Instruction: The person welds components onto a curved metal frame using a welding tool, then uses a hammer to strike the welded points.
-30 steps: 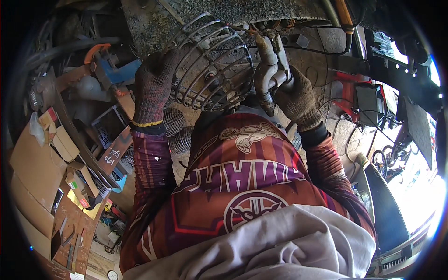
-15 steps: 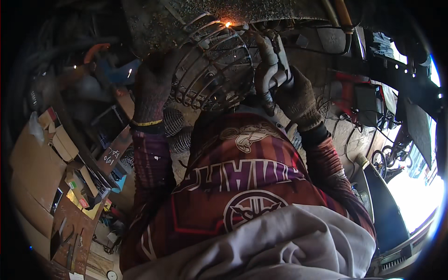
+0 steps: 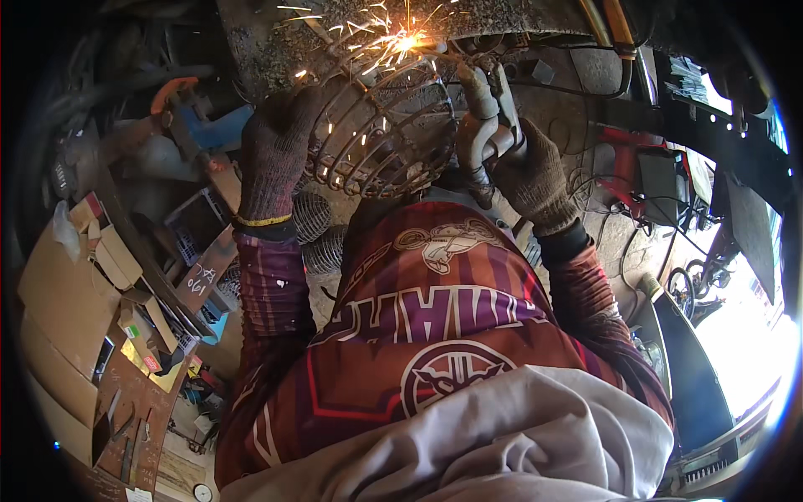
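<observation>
A round wire cage (image 3: 381, 138) of bent metal rods sits before me, its far rim at the dark, gritty metal worktop. My left hand (image 3: 280, 142), in a dark knit glove, is closed on the cage's left side; the fingertips are in shadow. In my gloved right hand (image 3: 533, 171) is a welding electrode holder (image 3: 493, 125), gripped at its handle to the right of the cage. At the far rim a bright arc (image 3: 407, 42) throws sparks up and left, and glowing bits show among the rods. The glare hides the electrode's tip.
More wire cages (image 3: 314, 219) lie below on the floor by my left forearm. Cardboard boxes (image 3: 71, 293) and a brown board with tools (image 3: 134, 418) stand at left. A blue vise-like piece (image 3: 209, 130) is beyond them. Cables (image 3: 623, 251) trail on the right.
The small orange glow at the cage's far rim has flared into a bright arc with many sparks, lighting the scene more. Both hands stay nearly in place.
</observation>
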